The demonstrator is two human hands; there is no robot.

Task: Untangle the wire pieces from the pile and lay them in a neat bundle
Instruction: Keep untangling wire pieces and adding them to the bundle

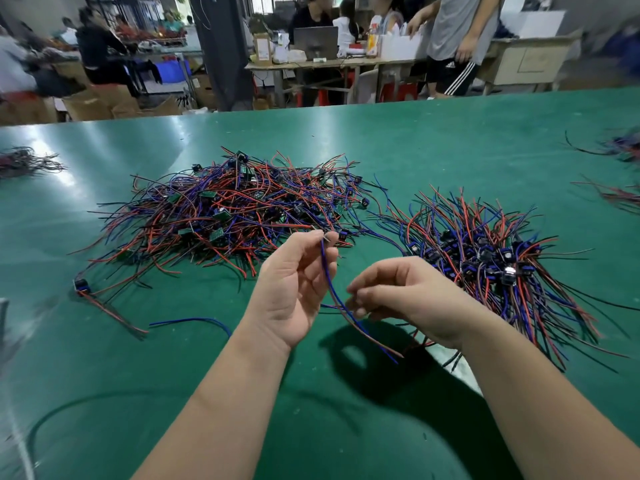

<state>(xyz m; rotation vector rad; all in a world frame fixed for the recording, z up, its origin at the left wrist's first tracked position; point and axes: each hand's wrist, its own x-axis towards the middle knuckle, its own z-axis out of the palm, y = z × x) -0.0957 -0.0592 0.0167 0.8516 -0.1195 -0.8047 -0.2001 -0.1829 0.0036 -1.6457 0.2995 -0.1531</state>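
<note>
Green table [450, 140]; laptop [316, 41] on far desk [294, 65]; cardboard boxes [100, 102] left.

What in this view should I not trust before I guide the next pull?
- Head view: the right hand has motion-blurred fingertips; whether they pinch the wire piece that the left hand holds cannot be told.
- Its connector, if any, is hidden, perhaps behind the right hand.
- The wire heaps at the right edge are cut off and blurred.
- Interlocking inside the tangled pile is too fine to trace.
</note>
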